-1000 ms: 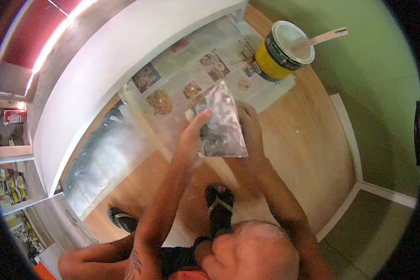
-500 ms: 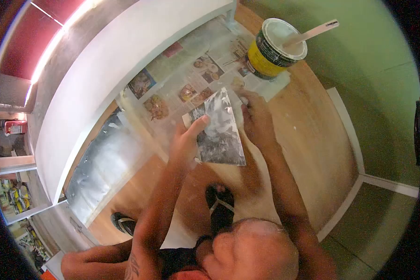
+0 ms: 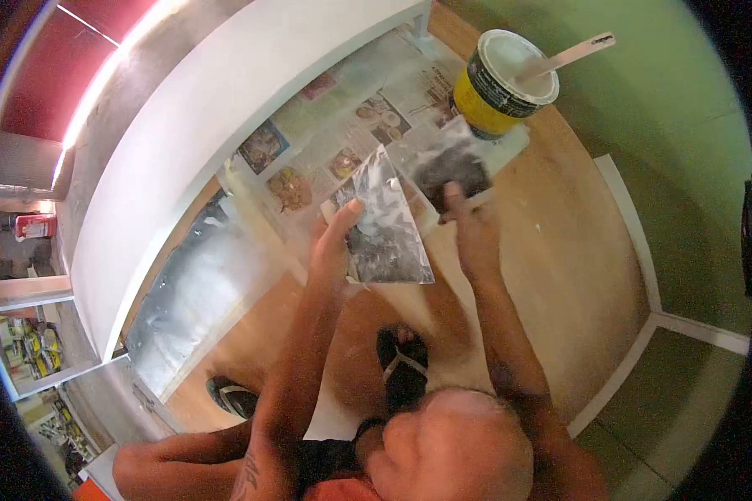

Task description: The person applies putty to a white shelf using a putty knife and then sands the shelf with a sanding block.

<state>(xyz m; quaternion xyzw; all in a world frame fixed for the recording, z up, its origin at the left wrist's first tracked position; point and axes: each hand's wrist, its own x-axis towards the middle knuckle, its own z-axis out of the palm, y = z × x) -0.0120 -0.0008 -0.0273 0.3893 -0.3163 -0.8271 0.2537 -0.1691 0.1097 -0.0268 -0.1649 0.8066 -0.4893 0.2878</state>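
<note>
My left hand (image 3: 332, 242) grips a flat dark spreader (image 3: 384, 238) by its left edge, thumb on top. White paste is smeared over its face, and its long edge faces right. In my right hand (image 3: 476, 234) is a second flat spreader (image 3: 455, 171), dark in the middle with white paste along its edges. It sits just right of the first one, over the newspaper, with a narrow gap between them. My right thumb lies on its near edge; the other fingers are mostly hidden beneath.
A yellow and black bucket (image 3: 495, 104) of white paste stands at the back right, with a wooden-looking stick (image 3: 572, 58) in it. Newspaper (image 3: 309, 163) covers the floor beside a long white panel (image 3: 192, 100). Feet in flip-flops (image 3: 403, 367) are below. A green wall (image 3: 643, 100) borders the right.
The right hand has turned, bringing its spreader into plain view, face up, apart from the left one. The left spreader has shifted slightly left and up.
</note>
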